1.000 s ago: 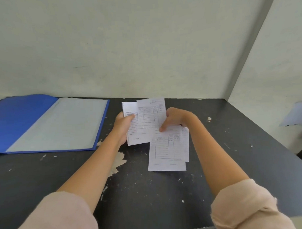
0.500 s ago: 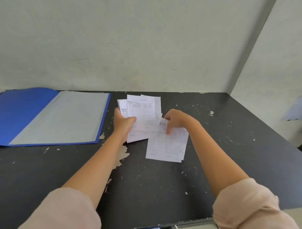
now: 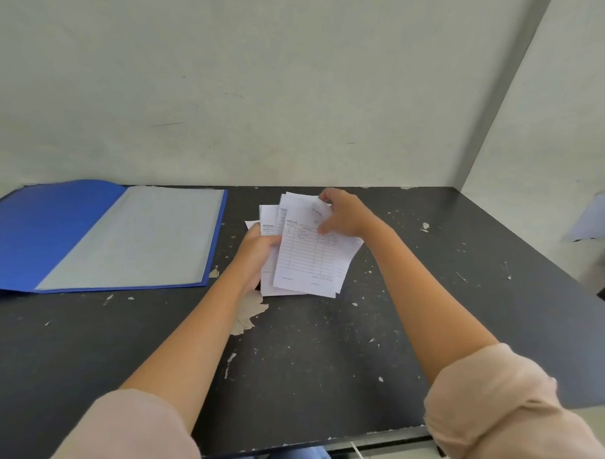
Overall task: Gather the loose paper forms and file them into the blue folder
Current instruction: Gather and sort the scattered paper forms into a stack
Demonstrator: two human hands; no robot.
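Head view: left hand (image 3: 257, 251) grips fanned white paper forms (image 3: 305, 260), thin rectangular printed sheets; right hand (image 3: 345, 215) pinches their top edge. Glossy blue folder (image 3: 54, 231) lies open left of forms on chipped black counter (image 3: 332, 348).

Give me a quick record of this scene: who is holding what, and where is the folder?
paper forms: bunched in an uneven stack between both hands
left hand: grips the stack's left side
right hand: pinches the stack's top right
blue folder: lies open on the black table, left of both hands, apart from the forms
filed yet: no
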